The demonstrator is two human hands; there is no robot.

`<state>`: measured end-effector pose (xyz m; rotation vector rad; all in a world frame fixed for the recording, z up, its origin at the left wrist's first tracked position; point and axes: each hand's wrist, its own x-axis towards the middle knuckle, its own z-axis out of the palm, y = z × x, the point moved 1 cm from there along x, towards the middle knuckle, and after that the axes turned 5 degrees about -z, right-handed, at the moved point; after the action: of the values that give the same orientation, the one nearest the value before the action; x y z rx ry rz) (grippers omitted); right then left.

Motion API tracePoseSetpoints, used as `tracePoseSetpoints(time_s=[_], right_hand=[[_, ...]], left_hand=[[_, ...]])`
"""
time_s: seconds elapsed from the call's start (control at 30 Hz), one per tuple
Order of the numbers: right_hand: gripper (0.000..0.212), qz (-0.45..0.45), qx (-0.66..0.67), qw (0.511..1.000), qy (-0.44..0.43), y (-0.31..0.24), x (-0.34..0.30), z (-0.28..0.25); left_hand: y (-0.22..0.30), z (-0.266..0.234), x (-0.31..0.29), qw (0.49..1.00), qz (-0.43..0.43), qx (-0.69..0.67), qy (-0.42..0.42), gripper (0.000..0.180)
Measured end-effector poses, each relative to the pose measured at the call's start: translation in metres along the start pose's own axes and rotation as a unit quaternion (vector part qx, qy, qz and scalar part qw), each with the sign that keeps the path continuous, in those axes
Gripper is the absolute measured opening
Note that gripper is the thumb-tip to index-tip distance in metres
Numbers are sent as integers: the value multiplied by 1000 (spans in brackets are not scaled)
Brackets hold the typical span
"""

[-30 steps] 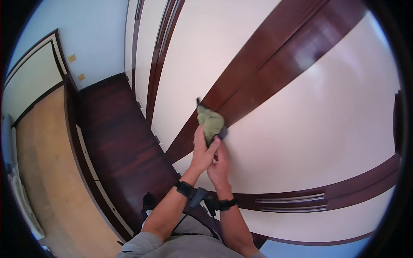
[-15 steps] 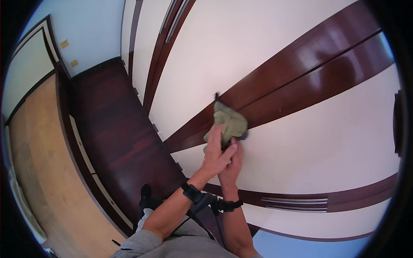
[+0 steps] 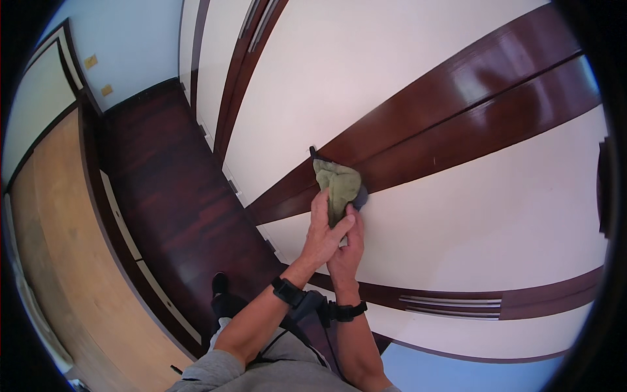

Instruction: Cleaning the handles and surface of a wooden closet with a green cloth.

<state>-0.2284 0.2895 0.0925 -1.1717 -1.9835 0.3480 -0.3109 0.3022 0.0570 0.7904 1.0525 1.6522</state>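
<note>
I hold a crumpled olive-green cloth [image 3: 338, 183] in both hands in front of a cream and dark brown wardrobe [image 3: 418, 242]. A dark strap or loop sticks out of the cloth's far left corner, and a dark grey part shows at its right side. My left hand [image 3: 318, 239] is closed on the near left edge, its fingers along the fabric. Just to the right, my right hand [image 3: 346, 253] grips the near lower edge, its fingertips partly hidden by the cloth. The hands touch each other. Black bands are on both wrists.
A wooden bed base [image 3: 72, 215] with a dark frame runs along the left. Dark red-brown floor [image 3: 163, 196] lies between it and the wardrobe. Metal handles [image 3: 450, 307] sit on the near wardrobe door. My shoe [image 3: 220, 284] is on the floor.
Both hands and the cloth have shifted slightly to the left. The cloth has become narrower and more bunched up. Both hands still hold it.
</note>
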Motion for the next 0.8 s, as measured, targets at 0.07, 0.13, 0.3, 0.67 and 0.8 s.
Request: tracePoseSetpoints(time_s=[0.07, 0.13, 0.3, 0.67, 0.8], right_hand=[[55, -10, 7, 1000, -23, 15, -5, 4], [55, -23, 22, 998, -46, 34, -11, 19], [58, 44, 35, 985, -162, 58, -26, 44], [53, -40, 89, 990, -103, 39, -11, 31], [55, 51, 89, 977, -185, 70, -49, 53]], left_hand=[[-18, -1, 4, 1000, 26, 5, 9, 82], [-55, -8, 9, 997, -26, -31, 63, 80], [-77, -26, 16, 958, -182, -202, 88, 67], [-55, -22, 11, 991, -82, -93, 56, 69], [-104, -37, 0, 941, -227, -235, 86, 65]])
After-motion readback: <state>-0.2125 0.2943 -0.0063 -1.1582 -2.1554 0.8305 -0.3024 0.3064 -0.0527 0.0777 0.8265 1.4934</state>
